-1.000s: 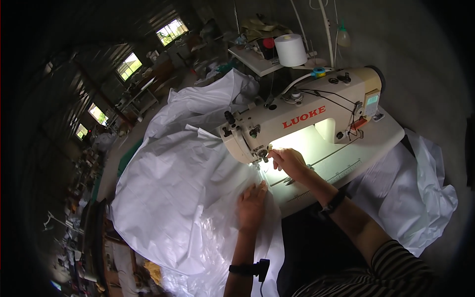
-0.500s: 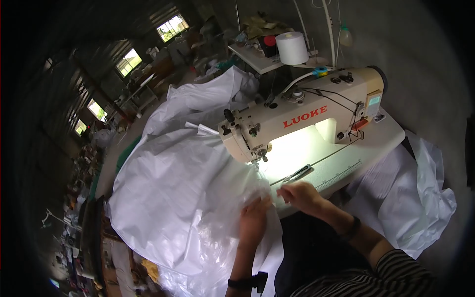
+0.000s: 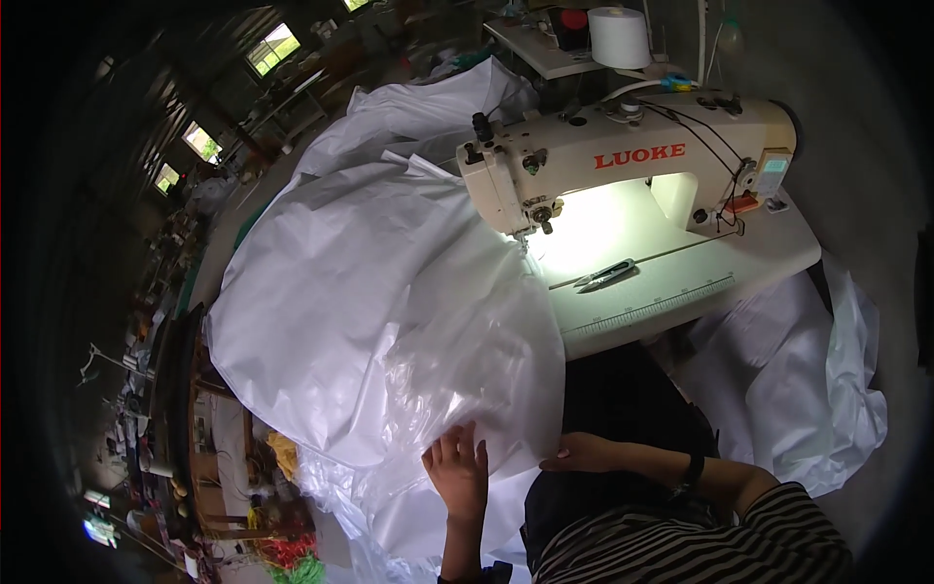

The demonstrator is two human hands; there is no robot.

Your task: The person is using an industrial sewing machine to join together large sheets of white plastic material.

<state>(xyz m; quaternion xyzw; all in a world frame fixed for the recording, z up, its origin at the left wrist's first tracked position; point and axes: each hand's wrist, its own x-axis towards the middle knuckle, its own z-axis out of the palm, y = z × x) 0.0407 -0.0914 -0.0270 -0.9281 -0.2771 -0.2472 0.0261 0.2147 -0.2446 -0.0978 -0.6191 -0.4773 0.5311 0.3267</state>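
A large white sheet of woven plastic (image 3: 321,282) spreads from the sewing machine (image 3: 632,146) down to my lap, with a clear plastic film (image 3: 438,360) over its right part. My left hand (image 3: 457,470) lies on the film near its lower end, fingers spread a little and holding nothing that shows. At the sheet's right edge, my right hand (image 3: 581,454) pinches the material between thumb and fingers. The upper edge of the sheet runs up to the needle area. A pair of thread snips (image 3: 605,276) rests on the machine bed (image 3: 671,282), apart from both hands.
A white thread cone (image 3: 619,39) stands on a side table (image 3: 545,60) behind the machine. More white sheeting (image 3: 798,380) hangs at the right. Red and green strands (image 3: 292,555) lie low on the left, near a wooden frame (image 3: 219,487).
Both hands have drawn back from beside the needle toward my body, down along the sheet. My right hand has left the machine bed's edge. The view has tilted downward.
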